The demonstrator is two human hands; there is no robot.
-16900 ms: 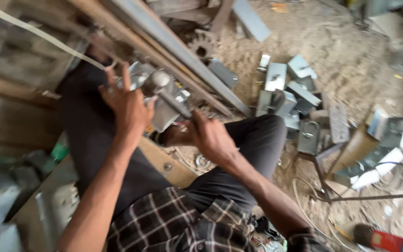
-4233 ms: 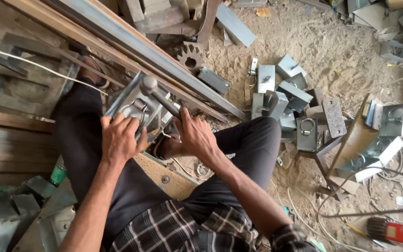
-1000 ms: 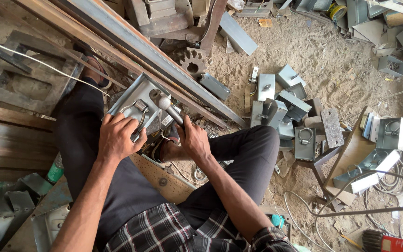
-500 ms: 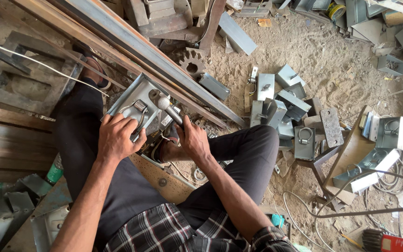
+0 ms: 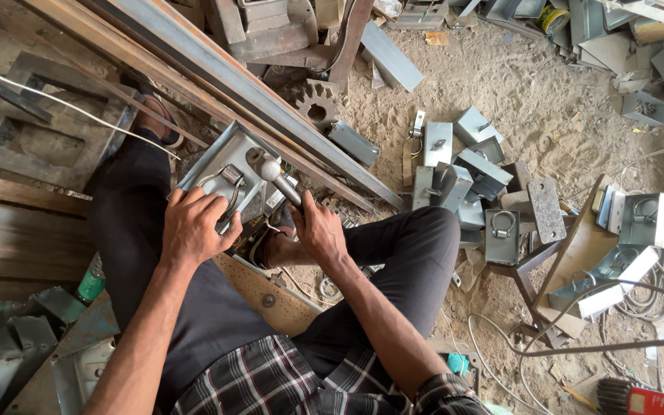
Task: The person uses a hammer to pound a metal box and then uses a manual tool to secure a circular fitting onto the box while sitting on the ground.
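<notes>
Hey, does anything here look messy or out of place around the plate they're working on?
Yes. Grey metal brackets lie tumbled in a loose heap on the sandy ground, some tipped on edge. A toothed gear sits half-buried among scrap, and cable sprawls in loops.

Red carton (image 5: pixel 657 401), bottom right corner

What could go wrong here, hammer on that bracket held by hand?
1. The left hand grips the grey metal bracket right beside the hammer head; a glancing blow could hit its fingers.
2. The bracket rests on the leg, not on a firm support, so it may slip or kick.
</notes>
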